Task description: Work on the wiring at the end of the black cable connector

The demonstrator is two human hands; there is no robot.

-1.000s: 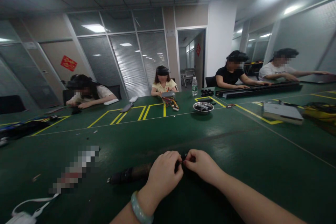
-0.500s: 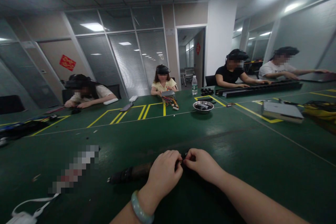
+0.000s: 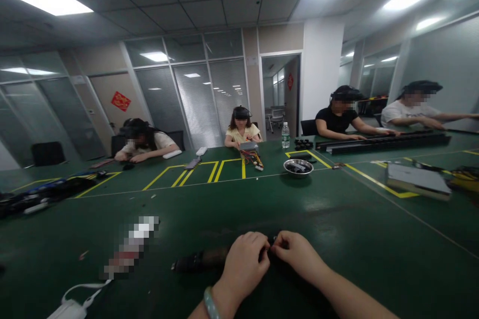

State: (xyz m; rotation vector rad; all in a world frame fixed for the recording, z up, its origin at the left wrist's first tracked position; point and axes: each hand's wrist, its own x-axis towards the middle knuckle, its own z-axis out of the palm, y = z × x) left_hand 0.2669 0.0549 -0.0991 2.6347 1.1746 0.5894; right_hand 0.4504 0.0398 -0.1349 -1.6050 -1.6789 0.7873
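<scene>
My left hand (image 3: 245,261) and my right hand (image 3: 297,255) meet at the near edge of the green table (image 3: 337,219), both with fingers curled and pinched together. Between the fingertips sits a small dark part, too small to name. A long dark cylindrical piece (image 3: 200,260) lies on the table and runs left from under my left hand, which covers its right end. A pale green bangle (image 3: 210,304) is on my left wrist.
A blurred-out object (image 3: 130,246) and a white cabled device (image 3: 69,308) lie at the near left. A metal bowl (image 3: 298,166) stands mid-table, a grey box (image 3: 417,179) right. Several people sit along the far side; long black rails (image 3: 377,141) lie before two of them.
My hands keep the same pinch together on the small part. The camera has tilted up and turned slightly, so hands and table things sit lower and further right in the picture.
</scene>
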